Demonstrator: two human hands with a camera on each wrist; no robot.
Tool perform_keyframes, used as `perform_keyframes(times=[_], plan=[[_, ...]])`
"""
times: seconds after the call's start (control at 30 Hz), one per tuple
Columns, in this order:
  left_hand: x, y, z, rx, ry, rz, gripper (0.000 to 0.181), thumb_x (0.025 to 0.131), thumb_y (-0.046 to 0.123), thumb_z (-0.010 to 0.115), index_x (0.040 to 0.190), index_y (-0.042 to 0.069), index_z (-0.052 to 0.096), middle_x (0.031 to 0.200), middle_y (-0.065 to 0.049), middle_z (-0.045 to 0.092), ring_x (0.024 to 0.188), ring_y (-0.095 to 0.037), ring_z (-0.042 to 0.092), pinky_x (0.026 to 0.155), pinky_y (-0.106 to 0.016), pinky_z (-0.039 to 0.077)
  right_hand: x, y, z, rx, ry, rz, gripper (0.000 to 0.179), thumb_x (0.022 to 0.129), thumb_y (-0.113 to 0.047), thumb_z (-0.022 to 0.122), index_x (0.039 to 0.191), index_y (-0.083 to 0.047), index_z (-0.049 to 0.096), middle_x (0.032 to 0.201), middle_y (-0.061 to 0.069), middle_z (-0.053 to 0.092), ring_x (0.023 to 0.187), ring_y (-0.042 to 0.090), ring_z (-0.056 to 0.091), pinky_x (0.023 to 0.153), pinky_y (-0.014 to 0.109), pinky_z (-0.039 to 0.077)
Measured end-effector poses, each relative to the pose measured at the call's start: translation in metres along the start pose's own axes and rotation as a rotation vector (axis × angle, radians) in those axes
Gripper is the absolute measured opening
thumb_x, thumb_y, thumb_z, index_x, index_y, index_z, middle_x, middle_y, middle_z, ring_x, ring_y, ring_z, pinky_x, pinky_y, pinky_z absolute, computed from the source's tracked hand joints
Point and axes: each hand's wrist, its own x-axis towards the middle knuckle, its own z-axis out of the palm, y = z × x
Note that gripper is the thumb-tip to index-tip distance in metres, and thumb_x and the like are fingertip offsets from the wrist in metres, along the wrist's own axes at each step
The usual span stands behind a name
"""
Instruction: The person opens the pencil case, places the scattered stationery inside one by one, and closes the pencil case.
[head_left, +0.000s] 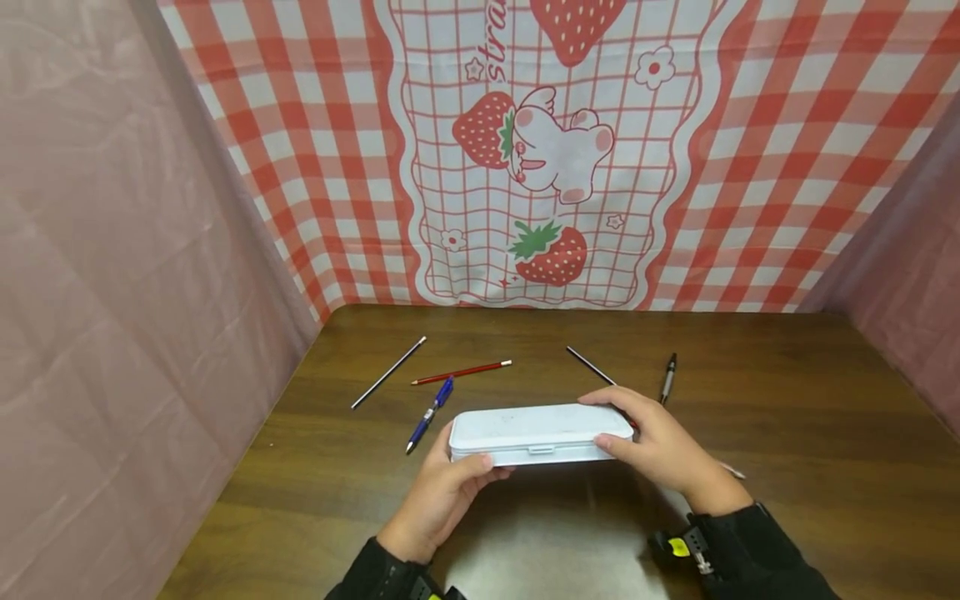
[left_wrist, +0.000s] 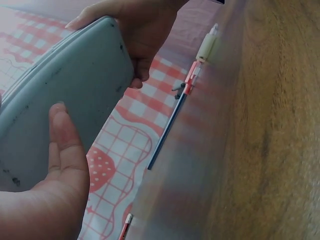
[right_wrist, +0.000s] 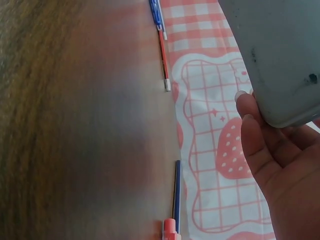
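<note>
A closed white pencil case (head_left: 540,427) with a front latch is held level above the table, between both hands. My left hand (head_left: 446,496) grips its left end, the thumb at the front edge. In the left wrist view, fingers of this hand lie against the scuffed underside of the case (left_wrist: 75,85). My right hand (head_left: 660,442) grips the right end, with the thumb on the front and fingers over the back edge. Behind the case lie a blue pen (head_left: 431,415) and a red pencil (head_left: 461,372).
A dark striped pencil (head_left: 388,372) lies at the left, another dark pencil (head_left: 591,365) behind the right hand. A grey and black pen (head_left: 668,379) lies farther right. A cream-coloured pen-like item (left_wrist: 206,47) and a small red item (right_wrist: 170,227) also lie on the wooden table (head_left: 810,400).
</note>
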Motion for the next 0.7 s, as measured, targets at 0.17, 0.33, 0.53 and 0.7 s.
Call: perform_keyframes(times=[0.17, 0.33, 0.53, 0.7], plan=[[-0.0006, -0.0013, -0.0006, -0.003, 0.015, 0.003, 0.062, 0.090, -0.005, 0.062, 0.143, -0.002, 0.030, 0.125, -0.012, 0.064, 0.102, -0.023, 0.068, 0.089, -0.038, 0.056, 0.0000, -0.0011, 0.0018, -0.004, -0.003, 0.009, 0.038, 0.093, -0.009, 0.071, 0.130, -0.012, 0.066, 0.123, -0.002, 0.066, 0.105, 0.014, 0.060, 0.090, 0.027, 0.046], [0.0003, -0.0017, 0.0001, 0.027, 0.036, -0.012, 0.071, 0.085, -0.008, 0.066, 0.145, -0.001, 0.029, 0.125, -0.013, 0.059, 0.103, -0.024, 0.066, 0.089, -0.040, 0.056, -0.0008, -0.0022, 0.0015, -0.026, -0.024, 0.054, 0.029, 0.103, -0.009, 0.059, 0.131, -0.013, 0.065, 0.126, -0.003, 0.066, 0.114, 0.013, 0.059, 0.093, 0.033, 0.048], [0.0009, 0.0001, -0.0022, 0.095, 0.031, -0.031, 0.077, 0.083, -0.008, 0.069, 0.146, -0.002, 0.026, 0.130, -0.020, 0.053, 0.106, -0.025, 0.063, 0.088, -0.037, 0.055, 0.0001, -0.0020, 0.0008, -0.047, -0.037, 0.119, 0.024, 0.107, -0.013, 0.053, 0.125, -0.015, 0.069, 0.123, -0.004, 0.068, 0.112, 0.014, 0.060, 0.092, 0.038, 0.049], [0.0008, 0.0001, -0.0040, 0.125, 0.018, -0.041, 0.084, 0.081, -0.007, 0.070, 0.150, 0.001, 0.021, 0.136, -0.026, 0.046, 0.112, -0.027, 0.058, 0.093, -0.034, 0.052, 0.0009, -0.0003, 0.0003, -0.047, -0.044, 0.146, 0.024, 0.109, -0.014, 0.049, 0.121, -0.017, 0.070, 0.120, -0.004, 0.068, 0.109, 0.014, 0.061, 0.090, 0.038, 0.050]])
